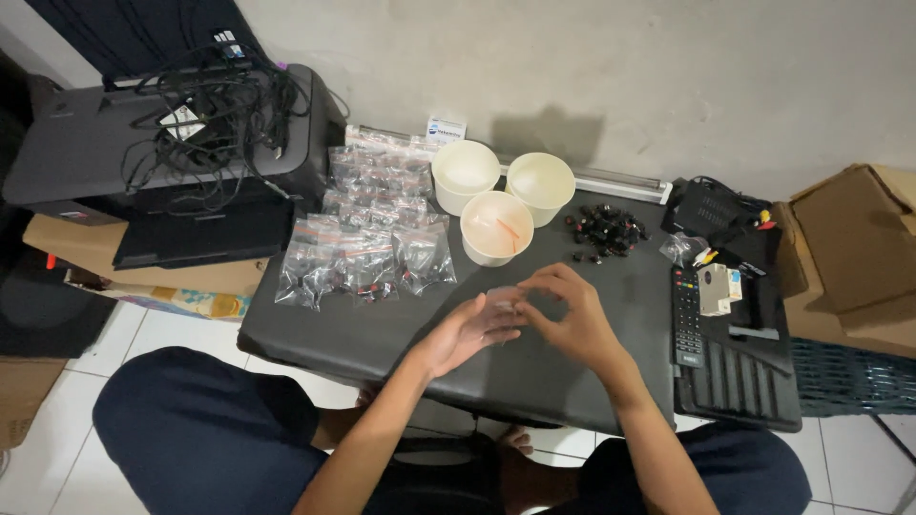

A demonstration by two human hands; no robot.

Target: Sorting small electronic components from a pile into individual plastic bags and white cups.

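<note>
Clear plastic is what both hands meet over: a small transparent bag [503, 298] held just above the middle of the dark desk [315, 334]. The left hand [474, 329] lies palm up beneath it, fingers loosely curled to cradle the bag from the near side. The right hand [571, 319] comes in from the right with its fingers [539, 286] bent over the bag's top edge, apparently pinching it. The bag is blurred and nearly see-through, so whether it is open, or holds anything, cannot be told.

The other things sit in reach around the hands. To the far left, filled clear bags [367, 248] with small dark and red parts inside lie in overlapping rows, flat on the desk. Directly beyond the hands stand three pale paper cups [496, 195] in a tight cluster, upright and open; the nearest one holds a thin orange-red piece. Just right of the cups is a loose heap of small dark parts [603, 232] with red touches, spread on the desk rather than contained.

Further right lie a black remote control [687, 317], a small beige box [714, 289] and a black device with coloured cables [720, 212]. At the far left a dark printer [143, 143] carries a tangle of black cords. Cardboard boxes [849, 253] stand at the right edge. The person sits at the near side, knees in dark cloth on either side.
</note>
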